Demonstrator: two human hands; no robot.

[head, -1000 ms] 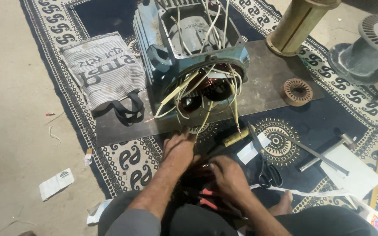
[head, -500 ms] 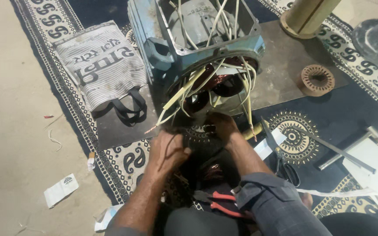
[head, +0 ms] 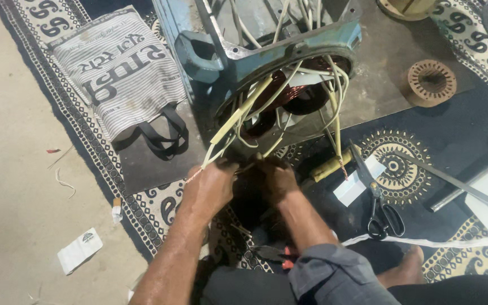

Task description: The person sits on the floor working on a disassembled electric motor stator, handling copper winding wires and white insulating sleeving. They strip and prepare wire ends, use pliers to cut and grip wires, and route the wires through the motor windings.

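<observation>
On the left, a grey printed bag (head: pixel 121 73) with black handles is laid on the patterned rug (head: pixel 408 164). The left hand (head: pixel 210 186) is closed on cream-sleeved wires (head: pixel 238 116) that hang out of the blue motor housing (head: pixel 266 51). Just beside it, the right hand (head: pixel 275 178) is curled at the same wire ends; what is pinched there probably cannot be told. Further right, black scissors (head: pixel 382 209) and a rusty ring (head: pixel 431 82) are seen.
</observation>
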